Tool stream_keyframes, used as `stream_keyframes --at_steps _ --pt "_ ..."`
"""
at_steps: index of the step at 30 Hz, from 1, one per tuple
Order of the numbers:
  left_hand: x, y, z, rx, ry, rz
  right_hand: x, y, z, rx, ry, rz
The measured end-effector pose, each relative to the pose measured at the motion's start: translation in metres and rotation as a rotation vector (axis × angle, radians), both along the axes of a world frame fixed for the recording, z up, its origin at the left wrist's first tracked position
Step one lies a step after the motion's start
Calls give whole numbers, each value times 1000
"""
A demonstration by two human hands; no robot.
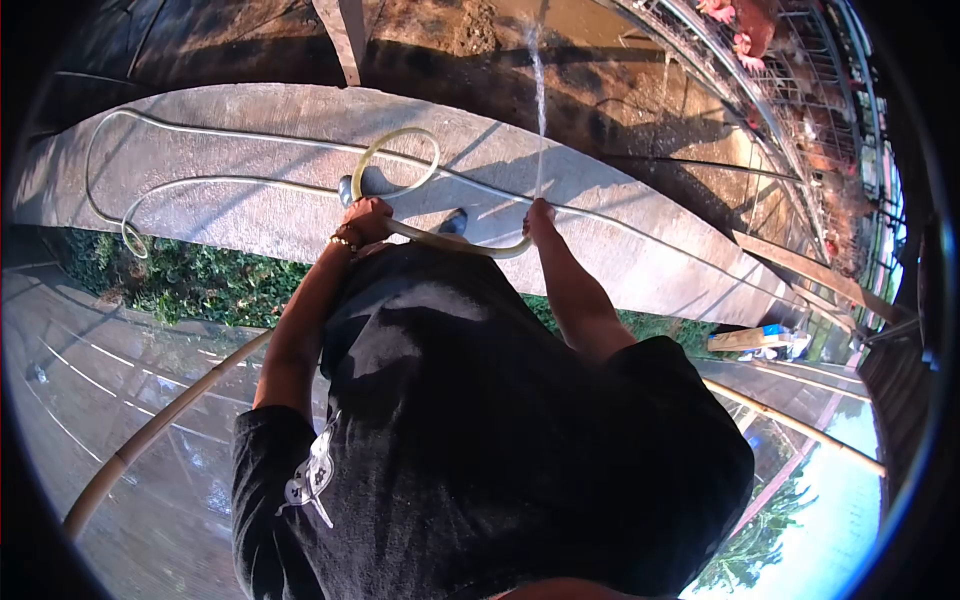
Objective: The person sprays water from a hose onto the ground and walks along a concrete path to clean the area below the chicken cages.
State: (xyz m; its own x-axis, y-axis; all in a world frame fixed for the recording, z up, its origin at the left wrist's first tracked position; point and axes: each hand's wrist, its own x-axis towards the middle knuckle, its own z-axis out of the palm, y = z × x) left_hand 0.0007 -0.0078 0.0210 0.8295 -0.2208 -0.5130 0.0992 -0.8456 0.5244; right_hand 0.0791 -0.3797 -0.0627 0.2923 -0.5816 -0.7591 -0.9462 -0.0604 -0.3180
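Holding hose (490,251) with both hands, out in front of black T-shirt (520,420), over concrete walkway (240,110). Gripping a section at left with left hand (370,217), fingers together and clamped round it; wearing beaded bracelet (343,241) on that wrist. Gripping the hose end at right with right hand (539,222), fingers closed on it. Can't tell how the thumb sits at the mouth: too small. Spraying water jet (541,90) from there toward far side, over wet brown ground (620,80).

Re hose: sagging in a near-side bow between the hands, with one big yellowish loop just on far side of left hand. Running left along the walkway, making a small coil at near left, turning round at the left end, then coming back along the far side toward right.

Standing on walkway in dark footwear (454,222), partly hidden by hands and hose. Also seeing green hedge (220,275) along near edge at left, bamboo pole (170,415) at near left, wooden post (342,40) at far edge, chickens (758,22) by wire cages (855,72) at far right.
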Motion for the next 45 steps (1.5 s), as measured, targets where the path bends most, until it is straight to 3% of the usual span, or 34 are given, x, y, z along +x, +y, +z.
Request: stream_keyframes --at_steps 8,11,29,45 --pt "-4 -5 -14 -27 -82 34 -5 3 16 -65 -6 7" --pt "1 -7 -10 29 -4 -35 2 13 38 -66 -54 94" --pt "-3 -4 -15 7 -33 -55 24 33 43 -120 -81 381" --pt "4 -28 -18 28 -87 -155 -2 -4 31 -124 -119 141"
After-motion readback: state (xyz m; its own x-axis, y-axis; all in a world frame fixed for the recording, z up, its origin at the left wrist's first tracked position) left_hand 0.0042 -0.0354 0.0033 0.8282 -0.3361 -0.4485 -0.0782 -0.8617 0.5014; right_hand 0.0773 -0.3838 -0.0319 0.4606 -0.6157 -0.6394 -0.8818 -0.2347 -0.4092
